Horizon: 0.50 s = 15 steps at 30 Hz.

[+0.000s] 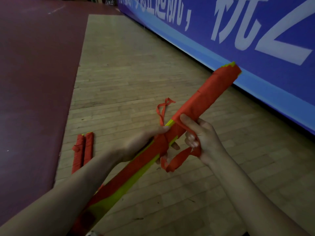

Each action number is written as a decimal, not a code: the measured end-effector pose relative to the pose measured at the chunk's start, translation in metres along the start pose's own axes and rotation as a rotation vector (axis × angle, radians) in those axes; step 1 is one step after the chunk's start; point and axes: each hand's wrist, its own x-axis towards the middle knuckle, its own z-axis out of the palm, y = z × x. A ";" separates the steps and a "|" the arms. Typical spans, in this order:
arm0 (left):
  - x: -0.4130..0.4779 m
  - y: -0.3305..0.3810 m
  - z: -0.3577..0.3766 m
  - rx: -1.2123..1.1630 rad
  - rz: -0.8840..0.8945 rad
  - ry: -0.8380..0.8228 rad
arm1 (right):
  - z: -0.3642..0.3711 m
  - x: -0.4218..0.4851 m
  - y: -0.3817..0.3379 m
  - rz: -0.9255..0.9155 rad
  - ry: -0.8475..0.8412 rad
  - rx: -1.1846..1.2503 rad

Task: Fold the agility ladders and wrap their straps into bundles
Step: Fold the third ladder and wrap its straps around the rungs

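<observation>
Ladder point(209, 94) in left grip point(140, 144), strap point(178, 159) in right grip point(204, 138)

a sports hall: wooden court floor point(136, 74), blue banner point(255, 40).

Ladder: I see the folded ladder point(209, 92), red and yellow, held slanting above the wooden floor point(127, 74), its far end toward the blue banner point(255, 40).
Left hand point(144, 143): grips the ladder's middle.
Right hand point(204, 138): pinches a red strap point(177, 159) loop.
Left of the hands: I make out two wrapped bundles point(83, 150) lying side by side.
</observation>
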 end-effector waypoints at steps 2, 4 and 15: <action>-0.001 -0.002 0.004 0.118 0.022 0.109 | -0.001 0.003 0.004 0.014 0.085 0.009; 0.000 -0.010 0.009 0.464 0.042 0.275 | -0.003 0.005 0.007 0.029 0.150 0.009; 0.006 -0.030 0.008 0.976 0.403 0.625 | 0.000 -0.002 0.002 -0.040 0.195 -0.170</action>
